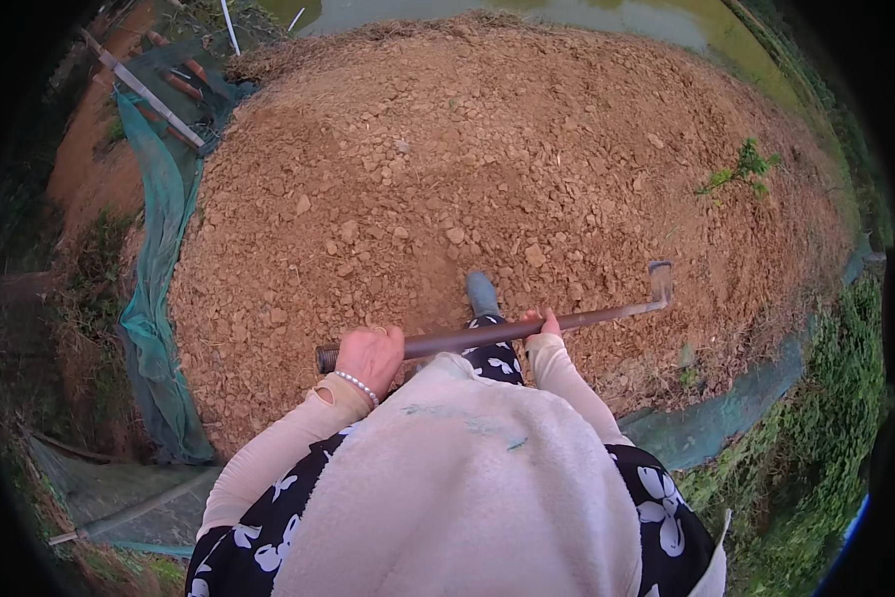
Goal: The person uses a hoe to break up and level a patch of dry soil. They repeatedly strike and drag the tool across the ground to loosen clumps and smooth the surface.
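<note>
A hoe with a long brown handle (447, 342) lies across in front of my body, its metal blade (661, 282) out to the right over the soil. My left hand (373, 357) is closed around the handle close to its butt end, with a beaded bracelet at the wrist. Farther along the handle, towards the blade, my right hand (543, 325) grips it, partly hidden behind it. Under the handle one boot (482, 292) stands on loose, cloddy brown soil (418, 186). A pale cloth (462, 477) covers the chest and hides the other foot.
Green netting (152, 298) edges the soil at the left, and more netting (709, 410) lies at the lower right. A small leafy plant (746, 168) grows at the right. Greenish water (604, 15) lies beyond the far edge. A pole (149, 93) rests at the upper left.
</note>
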Action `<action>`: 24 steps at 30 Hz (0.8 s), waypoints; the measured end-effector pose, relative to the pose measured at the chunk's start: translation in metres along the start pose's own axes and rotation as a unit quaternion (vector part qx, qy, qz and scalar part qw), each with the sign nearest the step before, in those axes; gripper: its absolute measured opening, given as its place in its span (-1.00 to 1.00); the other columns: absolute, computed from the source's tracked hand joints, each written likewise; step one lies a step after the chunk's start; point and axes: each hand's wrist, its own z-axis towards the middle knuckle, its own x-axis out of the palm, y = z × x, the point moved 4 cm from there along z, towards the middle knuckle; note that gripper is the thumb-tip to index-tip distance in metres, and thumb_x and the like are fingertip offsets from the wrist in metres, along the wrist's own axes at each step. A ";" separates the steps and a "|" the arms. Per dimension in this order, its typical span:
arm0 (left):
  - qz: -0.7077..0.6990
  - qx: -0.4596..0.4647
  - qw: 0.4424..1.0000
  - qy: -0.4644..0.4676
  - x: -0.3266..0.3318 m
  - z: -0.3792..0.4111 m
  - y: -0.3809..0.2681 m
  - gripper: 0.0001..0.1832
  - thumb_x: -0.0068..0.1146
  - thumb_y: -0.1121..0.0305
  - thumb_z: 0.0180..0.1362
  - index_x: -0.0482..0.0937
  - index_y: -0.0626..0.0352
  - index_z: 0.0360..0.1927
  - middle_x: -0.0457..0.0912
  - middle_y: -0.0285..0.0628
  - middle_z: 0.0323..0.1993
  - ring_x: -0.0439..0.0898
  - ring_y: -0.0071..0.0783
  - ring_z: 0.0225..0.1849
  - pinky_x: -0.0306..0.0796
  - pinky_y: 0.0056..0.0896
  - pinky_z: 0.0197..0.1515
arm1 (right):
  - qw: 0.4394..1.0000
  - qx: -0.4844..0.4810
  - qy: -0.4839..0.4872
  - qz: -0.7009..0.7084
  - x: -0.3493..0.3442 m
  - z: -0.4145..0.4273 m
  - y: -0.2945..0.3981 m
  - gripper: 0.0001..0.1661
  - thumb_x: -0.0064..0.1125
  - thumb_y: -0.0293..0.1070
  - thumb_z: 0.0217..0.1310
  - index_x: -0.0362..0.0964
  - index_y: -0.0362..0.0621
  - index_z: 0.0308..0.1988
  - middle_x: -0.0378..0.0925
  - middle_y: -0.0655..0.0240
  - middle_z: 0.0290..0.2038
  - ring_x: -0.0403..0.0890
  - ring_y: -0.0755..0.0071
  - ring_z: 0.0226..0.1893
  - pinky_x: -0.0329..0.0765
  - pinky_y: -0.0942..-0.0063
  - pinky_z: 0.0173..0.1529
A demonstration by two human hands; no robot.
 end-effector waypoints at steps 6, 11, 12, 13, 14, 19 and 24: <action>-0.073 0.000 0.997 0.023 0.048 -0.035 0.018 -0.94 -0.06 0.43 -0.22 0.35 0.18 -0.62 0.45 -0.16 -0.70 0.50 -0.29 -0.57 0.36 -0.33 -0.54 | 0.991 0.058 -0.118 -0.006 -0.018 -0.006 -0.051 -0.80 -0.03 -0.36 -0.02 0.18 -0.23 -0.39 0.33 0.21 -0.62 0.39 0.27 -0.68 0.45 0.34 -0.57; -0.091 -0.104 0.980 0.142 0.075 -0.060 0.052 -0.84 0.03 0.35 -0.29 0.43 0.14 -0.56 0.50 -0.06 -0.64 0.51 -0.17 -0.53 0.37 -0.23 -0.47 | 0.994 0.045 -0.091 -0.042 -0.004 -0.027 -0.073 -0.78 -0.03 -0.47 -0.07 0.15 -0.21 -0.33 0.33 0.14 -0.59 0.39 0.16 -0.60 0.47 0.18 -0.47; -0.109 -0.114 0.977 0.142 0.081 -0.064 0.055 -0.83 0.05 0.33 -0.30 0.44 0.13 -0.55 0.50 -0.05 -0.64 0.51 -0.15 -0.53 0.37 -0.21 -0.46 | 0.995 0.039 -0.081 -0.032 0.002 -0.036 -0.067 -0.77 -0.03 -0.46 -0.07 0.15 -0.22 -0.33 0.33 0.12 -0.57 0.40 0.13 -0.56 0.46 0.17 -0.43; -0.127 -0.122 0.974 0.145 0.092 -0.069 0.055 -0.82 0.06 0.32 -0.32 0.45 0.12 -0.55 0.50 -0.05 -0.64 0.51 -0.14 -0.52 0.37 -0.19 -0.44 | 0.997 0.034 -0.073 -0.020 0.004 -0.046 -0.062 -0.76 -0.03 -0.45 -0.07 0.15 -0.23 -0.33 0.33 0.10 -0.55 0.40 0.10 -0.52 0.46 0.16 -0.39; -0.144 -0.130 0.970 0.148 0.101 -0.071 0.055 -0.80 0.07 0.31 -0.33 0.46 0.12 -0.54 0.50 -0.04 -0.63 0.50 -0.12 -0.52 0.37 -0.17 -0.42 | 0.997 0.029 -0.066 -0.009 0.004 -0.052 -0.057 -0.76 -0.03 -0.43 -0.07 0.14 -0.24 -0.33 0.33 0.08 -0.52 0.40 0.07 -0.48 0.45 0.15 -0.35; -0.227 -0.111 0.955 0.156 0.117 -0.063 0.043 -0.76 0.09 0.30 -0.35 0.49 0.06 -0.48 0.50 -0.05 -0.60 0.50 -0.09 -0.49 0.36 -0.16 -0.38 | 0.993 0.069 0.097 0.014 0.021 -0.079 0.001 -0.71 0.05 -0.20 -0.04 0.23 -0.19 -0.46 0.36 0.11 -0.57 0.42 0.04 -0.45 0.39 0.08 -0.25; -0.279 -0.096 0.936 0.194 0.097 -0.035 0.028 -0.74 0.10 0.29 -0.35 0.51 0.05 -0.46 0.50 -0.04 -0.58 0.49 -0.09 -0.46 0.36 -0.18 -0.36 | 0.987 -0.154 0.047 0.003 0.038 -0.030 0.130 -0.80 0.03 -0.36 -0.03 0.19 -0.13 -0.58 0.26 0.36 -0.68 0.35 0.39 -0.62 0.38 0.41 -0.52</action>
